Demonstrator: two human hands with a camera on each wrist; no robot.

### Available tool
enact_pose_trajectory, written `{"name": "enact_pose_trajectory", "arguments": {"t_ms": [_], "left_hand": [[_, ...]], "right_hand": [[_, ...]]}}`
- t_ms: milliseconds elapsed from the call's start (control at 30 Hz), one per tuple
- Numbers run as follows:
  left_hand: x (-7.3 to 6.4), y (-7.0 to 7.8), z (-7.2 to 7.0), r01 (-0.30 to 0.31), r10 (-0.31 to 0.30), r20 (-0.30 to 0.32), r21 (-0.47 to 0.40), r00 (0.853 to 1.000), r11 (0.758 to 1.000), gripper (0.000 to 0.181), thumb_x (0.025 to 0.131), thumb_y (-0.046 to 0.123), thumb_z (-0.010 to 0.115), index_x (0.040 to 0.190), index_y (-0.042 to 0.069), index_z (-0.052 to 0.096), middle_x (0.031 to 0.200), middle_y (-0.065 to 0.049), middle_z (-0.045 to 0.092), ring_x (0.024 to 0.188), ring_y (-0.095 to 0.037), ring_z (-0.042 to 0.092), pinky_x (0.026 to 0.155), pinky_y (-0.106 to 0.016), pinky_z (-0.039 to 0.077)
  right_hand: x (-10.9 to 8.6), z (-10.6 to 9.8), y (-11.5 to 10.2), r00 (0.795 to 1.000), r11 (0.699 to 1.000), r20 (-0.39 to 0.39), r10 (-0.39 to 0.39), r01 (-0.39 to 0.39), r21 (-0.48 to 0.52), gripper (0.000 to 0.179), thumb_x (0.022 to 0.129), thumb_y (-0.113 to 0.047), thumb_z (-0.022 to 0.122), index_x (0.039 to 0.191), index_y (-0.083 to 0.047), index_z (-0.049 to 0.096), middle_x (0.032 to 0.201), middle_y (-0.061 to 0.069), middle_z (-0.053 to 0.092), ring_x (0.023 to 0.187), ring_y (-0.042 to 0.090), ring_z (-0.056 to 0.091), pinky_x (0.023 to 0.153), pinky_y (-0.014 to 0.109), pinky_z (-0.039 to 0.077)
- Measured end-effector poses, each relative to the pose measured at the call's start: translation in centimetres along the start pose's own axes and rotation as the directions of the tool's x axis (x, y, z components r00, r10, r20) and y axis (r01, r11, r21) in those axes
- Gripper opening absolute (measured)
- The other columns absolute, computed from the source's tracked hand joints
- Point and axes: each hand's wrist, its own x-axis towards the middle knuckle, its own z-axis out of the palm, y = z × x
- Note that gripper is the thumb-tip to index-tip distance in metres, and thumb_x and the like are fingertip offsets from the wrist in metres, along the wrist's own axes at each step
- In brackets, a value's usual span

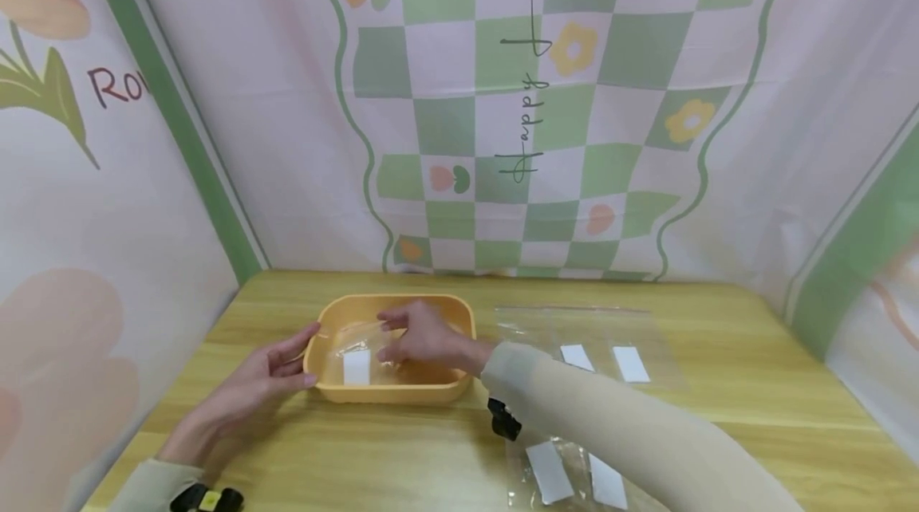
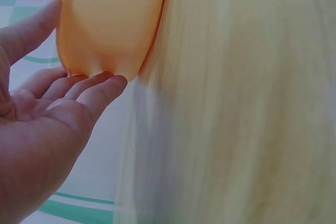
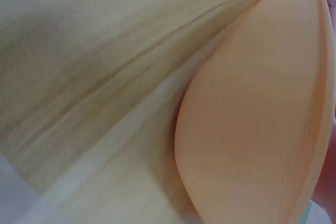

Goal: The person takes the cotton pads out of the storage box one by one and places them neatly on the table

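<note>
A yellow-orange plastic basin [image 1: 391,394] sits on the table. My left hand [image 1: 269,376] holds its left end, thumb and fingers spread along the wall; the left wrist view shows the fingertips against the end of the basin [image 2: 110,24]. Reaching over the right rim, my right hand [image 1: 424,336] is inside the basin, its thumb and forefinger parted beside a clear plastic bag [image 1: 355,336] with a white label [image 1: 356,368]. Its other fingers are partly hidden. In the right wrist view the basin's outer wall [image 3: 252,108] covers most of that hand.
On the wooden table [image 1: 402,456], a clear zip bag with a white label [image 1: 631,364] lies right of the basin. Nearer me is another clear bag with a white label [image 1: 550,472], partly under my right sleeve [image 1: 610,424]. Patterned curtains [image 1: 502,121] enclose the table's back and sides.
</note>
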Motion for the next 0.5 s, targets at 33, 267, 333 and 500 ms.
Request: {"name": "enact_pose_trajectory", "arguments": {"t_ms": [33,267,333,500], "left_hand": [[0.0,0.0,0.0,0.003,-0.003,0.000,-0.001,1.000,1.000,0.087,0.098,-0.001,0.071,0.162,-0.011,0.012,0.167,-0.030,0.009,0.143,-0.055,0.032,0.106,-0.030,0.049],[-0.1,0.1,0.1,0.020,-0.020,-0.011,0.002,1.000,1.000,0.087,0.098,0.001,0.071,0.162,-0.010,0.013,0.168,-0.029,0.008,0.143,-0.057,0.030,0.105,-0.029,0.050],[-0.1,0.1,0.1,0.024,-0.024,-0.015,0.005,1.000,1.000,0.086,0.098,0.001,0.071,0.162,-0.010,0.014,0.168,-0.029,0.008,0.143,-0.056,0.031,0.105,-0.029,0.050],[0.0,0.1,0.1,0.022,-0.022,-0.015,0.004,1.000,1.000,0.086,0.099,0.000,0.071,0.162,-0.010,0.014,0.168,-0.029,0.008,0.143,-0.055,0.032,0.105,-0.029,0.050]], "right_hand": [[-0.1,0.1,0.0,1.000,1.000,0.003,0.011,-0.011,0.005,0.070,0.084,0.001,0.088,0.146,0.004,0.058,0.143,0.019,0.063,0.121,0.029,0.068,0.087,0.032,0.063],[-0.6,0.4,-0.3,0.999,0.999,0.012,0.048,-0.048,-0.002,0.077,0.082,0.003,0.088,0.151,0.003,0.052,0.155,0.017,0.052,0.107,0.032,0.073,0.082,0.030,0.063],[-0.6,0.3,-0.5,0.998,0.998,0.021,0.052,-0.053,0.025,0.078,0.083,0.006,0.086,0.152,0.004,0.050,0.157,0.019,0.050,0.081,0.030,0.076,0.071,0.030,0.064],[-0.6,-0.4,-1.1,0.998,0.998,0.042,0.054,-0.055,0.017,0.083,0.083,0.008,0.085,0.156,0.002,0.045,0.161,0.019,0.042,0.067,0.023,0.074,0.066,0.031,0.064]]}}
